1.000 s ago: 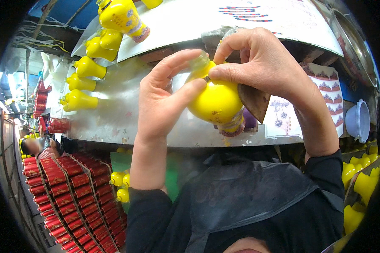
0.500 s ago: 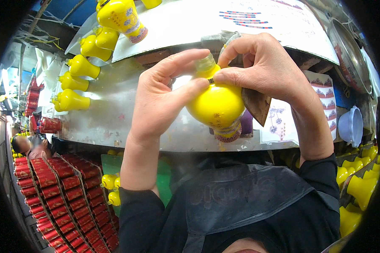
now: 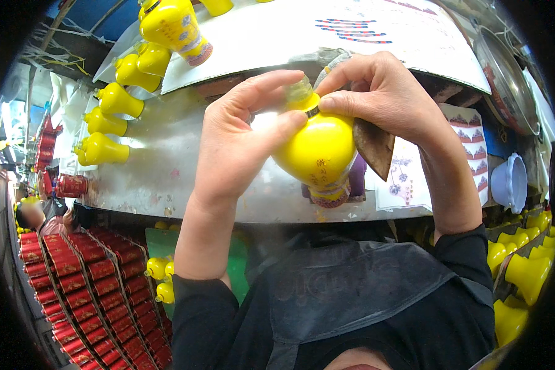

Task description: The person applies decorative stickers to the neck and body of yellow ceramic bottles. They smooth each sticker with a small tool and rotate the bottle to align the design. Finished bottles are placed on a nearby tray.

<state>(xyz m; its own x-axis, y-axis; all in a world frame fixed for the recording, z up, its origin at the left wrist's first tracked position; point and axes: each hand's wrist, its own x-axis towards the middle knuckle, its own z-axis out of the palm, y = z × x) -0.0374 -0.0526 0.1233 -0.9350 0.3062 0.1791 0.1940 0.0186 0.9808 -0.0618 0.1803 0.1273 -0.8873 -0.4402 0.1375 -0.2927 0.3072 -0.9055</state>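
Glossy yellow bulbous bottle, two-handed
On my feed, the left hand and right hand pinch its neck between their fingers; right of it, a pale-blue plastic basin.

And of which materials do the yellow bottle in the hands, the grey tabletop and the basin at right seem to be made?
Yellow bottle: perhaps coated glass, though ceramic is possible; glossy surface, translucent-looking neck top.
Grey tabletop: likely sheet metal, worn satin finish, with blurred reflections and stains.
Basin: seemingly plastic, smooth, evenly pale blue-violet, thin-walled.
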